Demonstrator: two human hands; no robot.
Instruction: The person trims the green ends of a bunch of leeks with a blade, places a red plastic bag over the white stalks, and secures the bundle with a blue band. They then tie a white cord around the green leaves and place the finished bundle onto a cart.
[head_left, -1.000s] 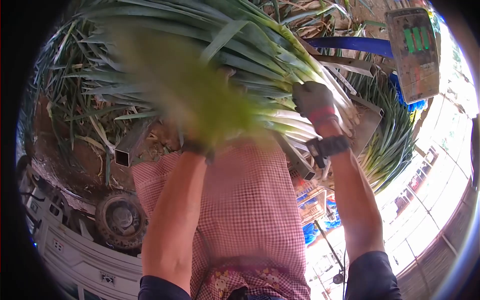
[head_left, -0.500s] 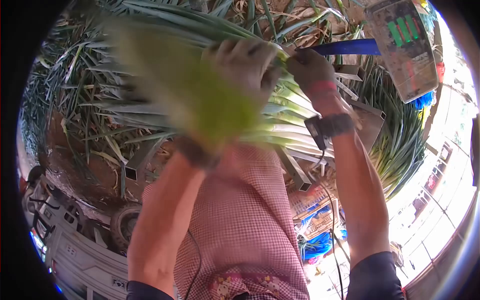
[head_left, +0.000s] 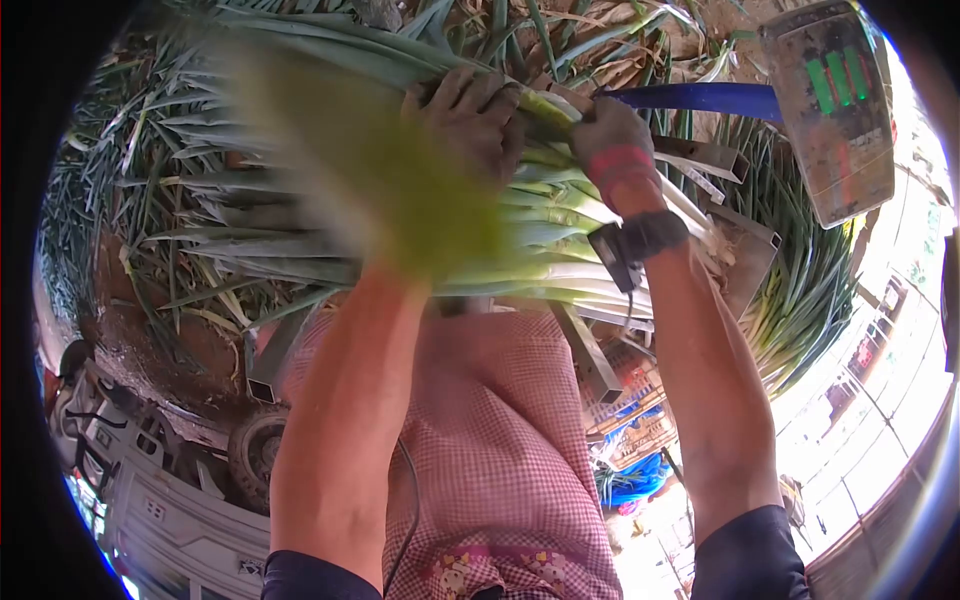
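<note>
Long green onions (head_left: pixel 560 235) lie side by side across a metal frame, white ends to the right and leaves to the left. My left hand (head_left: pixel 470 115), in a dirty glove, curls its fingers over the stalks near the top of the bundle. To its right, my gloved right hand (head_left: pixel 612 135) is closed at the end of a blue strip (head_left: pixel 700 97), just above the pale stalks. That strip runs to a worn box (head_left: pixel 830 115) with green bars at the upper right. A blurred pale-green shape (head_left: pixel 400 190) near the camera covers part of my left hand and wrist.
Square metal tubes (head_left: pixel 590 355) of the frame jut toward my checked apron (head_left: pixel 480 420). More green onions (head_left: pixel 800 300) lie at the right. A crate (head_left: pixel 635 410) stands below the frame. At the lower left is a grey vehicle (head_left: pixel 170 510); loose leaves cover the ground.
My left hand has shifted slightly left and settled on the stalks. My right hand has moved slightly, staying beside the strip's end. The view has shifted a little; the pale-green blur stays nearly in place.
</note>
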